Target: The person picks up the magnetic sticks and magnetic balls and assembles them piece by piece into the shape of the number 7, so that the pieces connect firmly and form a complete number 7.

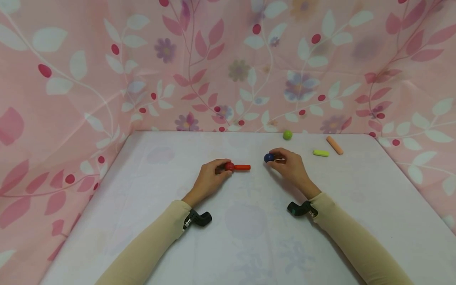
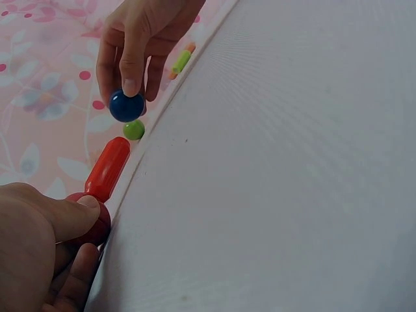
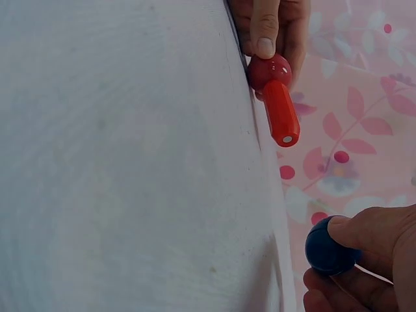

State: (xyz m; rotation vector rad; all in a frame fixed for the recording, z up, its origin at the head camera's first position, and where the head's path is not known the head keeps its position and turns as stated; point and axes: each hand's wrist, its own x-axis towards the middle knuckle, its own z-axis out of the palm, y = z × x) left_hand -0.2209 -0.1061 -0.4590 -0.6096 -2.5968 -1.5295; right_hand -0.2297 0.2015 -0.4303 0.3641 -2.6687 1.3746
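Between thumb and fingers, my left hand [image 1: 210, 177] holds a red ball [image 1: 229, 167]. A red stick [image 1: 242, 167] juts from that ball toward the right; a small pale dot marks its free end [image 3: 286, 139] in the right wrist view. To the right, my right hand [image 1: 291, 165] pinches a dark blue ball [image 1: 268, 158] with thumb and fingertips. A short gap separates the blue ball from the red stick's free end. In the left wrist view the blue ball [image 2: 127, 105] appears beyond the red stick [image 2: 108, 169].
Toward the table's far edge lies a green ball [image 1: 287, 135]. Right of it are a short yellow-green stick [image 1: 321, 153] and a longer orange stick [image 1: 335, 145]. A white cloth covers the table [image 1: 246, 237]; a pink floral curtain [image 1: 228, 71] hangs behind and at the sides.
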